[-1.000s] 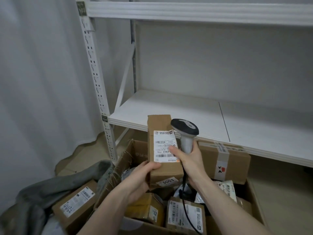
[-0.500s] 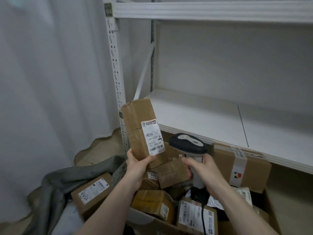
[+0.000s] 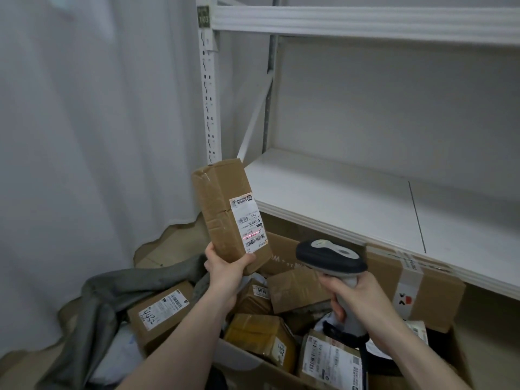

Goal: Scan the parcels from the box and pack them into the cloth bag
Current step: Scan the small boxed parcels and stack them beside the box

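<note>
white shelf (image 3: pixel 351 198) behind an open box (image 3: pixel 281 364) full of parcels, a grey bag (image 3: pixel 112 291) to its left. left hand (image 3: pixel 225 273) grips a tall parcel (image 3: pixel 225 209) by its bottom, above the box. right hand (image 3: pixel 357 294) is wrapped round a scanner (image 3: pixel 332 257); a red line crosses the parcel's label (image 3: pixel 249 222).
</note>
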